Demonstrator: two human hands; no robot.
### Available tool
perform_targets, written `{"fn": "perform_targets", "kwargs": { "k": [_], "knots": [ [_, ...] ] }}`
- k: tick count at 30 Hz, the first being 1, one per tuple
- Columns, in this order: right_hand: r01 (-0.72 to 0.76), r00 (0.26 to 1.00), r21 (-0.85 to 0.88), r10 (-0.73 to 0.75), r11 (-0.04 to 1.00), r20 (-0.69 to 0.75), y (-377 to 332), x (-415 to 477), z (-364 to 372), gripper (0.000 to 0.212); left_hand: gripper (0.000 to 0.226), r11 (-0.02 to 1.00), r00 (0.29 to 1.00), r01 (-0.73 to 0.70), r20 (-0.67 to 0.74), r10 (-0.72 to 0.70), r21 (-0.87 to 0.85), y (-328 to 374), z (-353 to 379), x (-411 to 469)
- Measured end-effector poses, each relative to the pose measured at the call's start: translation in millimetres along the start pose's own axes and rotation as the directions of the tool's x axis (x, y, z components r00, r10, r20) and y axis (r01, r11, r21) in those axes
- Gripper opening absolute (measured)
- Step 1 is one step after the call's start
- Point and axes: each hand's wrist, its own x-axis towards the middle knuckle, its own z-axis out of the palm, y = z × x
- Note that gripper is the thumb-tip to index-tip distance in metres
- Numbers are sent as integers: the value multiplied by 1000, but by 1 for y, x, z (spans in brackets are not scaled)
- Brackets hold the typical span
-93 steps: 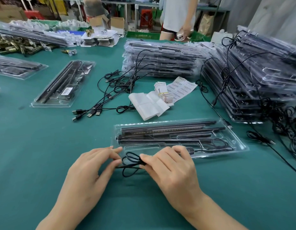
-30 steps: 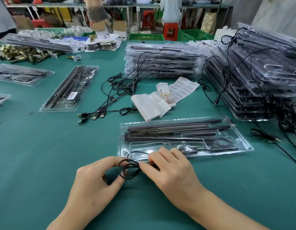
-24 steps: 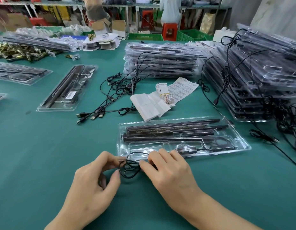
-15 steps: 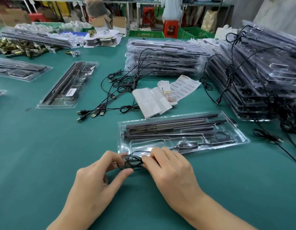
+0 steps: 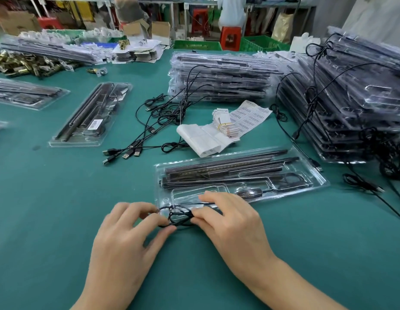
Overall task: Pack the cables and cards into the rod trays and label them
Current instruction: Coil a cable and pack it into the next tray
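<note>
coiled cable (image 5: 179,217) lying left-right, both hands pinching

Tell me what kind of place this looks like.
Probably a small factory's packing bench: stacks of clear rod trays, loose USB cables and a sheet of barcode labels lie on a green table, with crates and cartons behind.
</note>
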Motion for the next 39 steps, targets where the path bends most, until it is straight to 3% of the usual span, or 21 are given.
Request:
{"fn": "perform_targets", "kwargs": {
  "k": [8,11,15,19,27,33,39],
  "knots": [
    [-21,1000,-19,21,1000,22,1,5,-2,24,16,978,985,-160,-44,167,137,-4,5,1],
    [-36,998,21,35,999,52,2,5,-3,17,12,987,988,-149,46,147,57,-3,4,7],
    [-50,991,44,44,998,125,5,10,-5,35,14,991,969,-114,211,126,-69,-5,-2,20],
    [-26,978,91,7,995,210,11,18,-9,24,20,988,946,-149,287,153,-37,-2,-8,32],
    [-68,967,179,20,982,255,15,13,-9,21,20,965,945,-258,219,244,39,-3,3,36],
    [-49,916,286,-71,957,395,43,8,-18,51,21,952,934,-305,204,293,28,-4,5,37],
    [33,957,243,-100,970,272,43,5,-9,39,10,952,941,-302,177,289,54,-2,10,35]
  ]
}}
